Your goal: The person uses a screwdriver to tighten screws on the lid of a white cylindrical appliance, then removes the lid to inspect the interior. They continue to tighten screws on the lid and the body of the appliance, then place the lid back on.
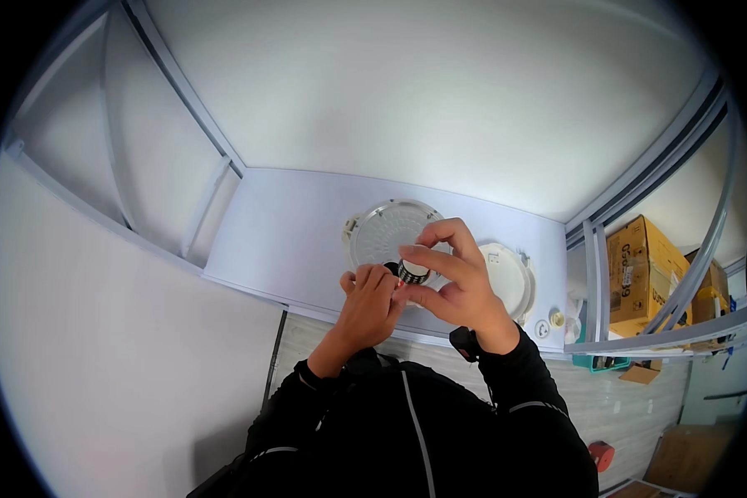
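Observation:
Both of my hands meet over the front of the white table (295, 220). My right hand (465, 290) is closed on a small cylinder (412, 272) with a white top and a black patterned side, the thumb and fingers around it. Pressed up against its left side, my left hand (368, 307) has curled fingers; a bit of red and black shows by the fingertips, and it seems to hold the same cylinder. Just beyond my hands lies a round translucent disc-shaped cover (390, 226) with a pale rim, partly hidden by them.
A white round cover (510, 278) lies right of my right hand. Near the table's right end are a small white round part (542, 328) and a small yellowish ring (558, 319). Metal frame posts (593, 278) rise at the right, with cardboard boxes (639, 270) beyond.

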Tool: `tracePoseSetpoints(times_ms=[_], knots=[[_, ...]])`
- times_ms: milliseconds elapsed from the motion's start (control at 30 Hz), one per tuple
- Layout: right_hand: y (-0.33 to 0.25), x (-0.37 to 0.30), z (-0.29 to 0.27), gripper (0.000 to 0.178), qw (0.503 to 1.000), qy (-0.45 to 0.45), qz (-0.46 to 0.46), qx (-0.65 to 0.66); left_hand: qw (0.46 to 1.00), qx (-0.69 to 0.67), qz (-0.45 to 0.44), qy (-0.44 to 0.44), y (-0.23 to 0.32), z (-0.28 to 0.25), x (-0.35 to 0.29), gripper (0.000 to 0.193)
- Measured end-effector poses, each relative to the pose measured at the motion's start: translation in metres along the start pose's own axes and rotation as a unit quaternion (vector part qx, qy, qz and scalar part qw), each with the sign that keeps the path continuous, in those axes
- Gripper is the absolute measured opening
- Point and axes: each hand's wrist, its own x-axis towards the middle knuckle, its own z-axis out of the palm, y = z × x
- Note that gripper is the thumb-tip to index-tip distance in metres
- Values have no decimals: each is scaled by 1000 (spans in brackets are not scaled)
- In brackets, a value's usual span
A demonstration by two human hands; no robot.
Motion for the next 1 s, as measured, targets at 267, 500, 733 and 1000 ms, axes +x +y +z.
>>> tracePoseSetpoints(times_ms=[267,500,733,1000], knots=[[-2,9,2,60,999,-9,3,37,1000,-29,-1,2,-4,-1,-3,26],[1,5,0,61,998,-24,44,48,999,-43,-10,-10,-2,-1,-2,28],[0,0,-2,63,998,-49,46,21,999,-43,-8,8,-1,1,-3,28],[-2,4,-1,61,998,-28,36,49,999,-38,-9,10,-1,2,-3,26]])
